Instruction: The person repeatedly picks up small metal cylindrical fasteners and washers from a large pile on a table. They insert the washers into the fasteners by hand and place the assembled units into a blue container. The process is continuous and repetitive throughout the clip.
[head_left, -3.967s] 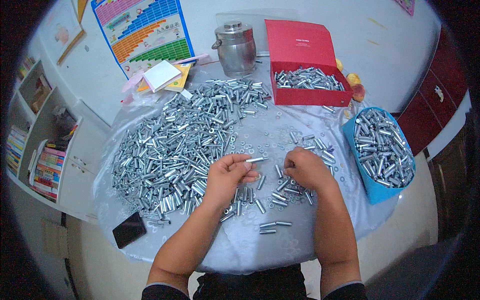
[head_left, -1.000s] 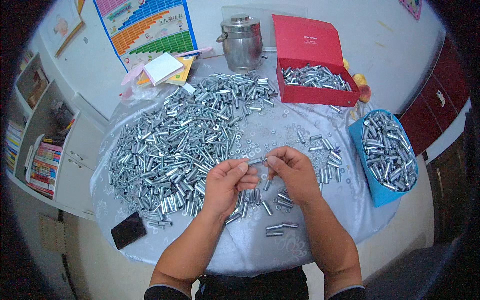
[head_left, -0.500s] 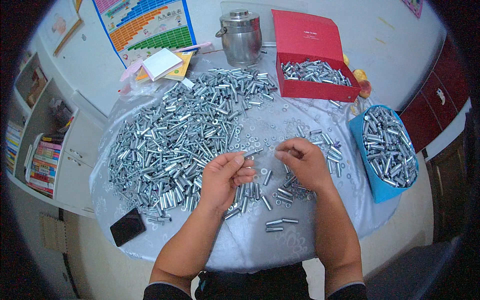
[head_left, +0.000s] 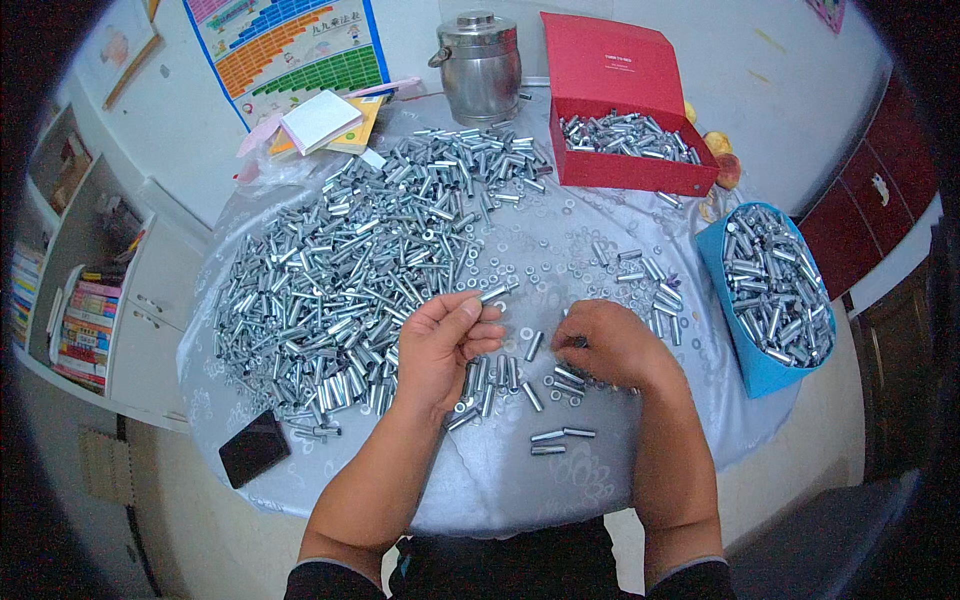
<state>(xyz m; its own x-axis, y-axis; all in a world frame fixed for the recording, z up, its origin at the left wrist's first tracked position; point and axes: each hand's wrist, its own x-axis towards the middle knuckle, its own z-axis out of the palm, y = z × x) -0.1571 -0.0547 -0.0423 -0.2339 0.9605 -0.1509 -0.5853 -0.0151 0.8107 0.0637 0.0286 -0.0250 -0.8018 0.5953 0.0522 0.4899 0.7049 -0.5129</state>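
My left hand [head_left: 440, 340] pinches a small silver bolt [head_left: 497, 292] between thumb and fingertips, its free end pointing right. It is too small to tell whether a sleeve sits on it. My right hand [head_left: 618, 342] is low over the table to the right, fingers curled down beside loose metal sleeves [head_left: 568, 376] and washers. What its fingertips grip, if anything, is hidden. A large heap of silver bolts and sleeves [head_left: 330, 280] covers the left half of the table. Scattered washers and nuts [head_left: 510, 268] lie between the heap and my right hand.
A red box [head_left: 640, 178] and a blue bin [head_left: 757, 355], both full of metal pieces, stand at the right. Behind the heap are a steel canister [head_left: 480, 75] and notebooks [head_left: 322, 122]. A black phone [head_left: 254, 450] lies front left; a few sleeves [head_left: 548, 450] lie near the front edge.
My right hand has moved down toward the table, away from the bolt, and its fingers have curled downward. My left hand still holds the bolt, slightly higher and further left.
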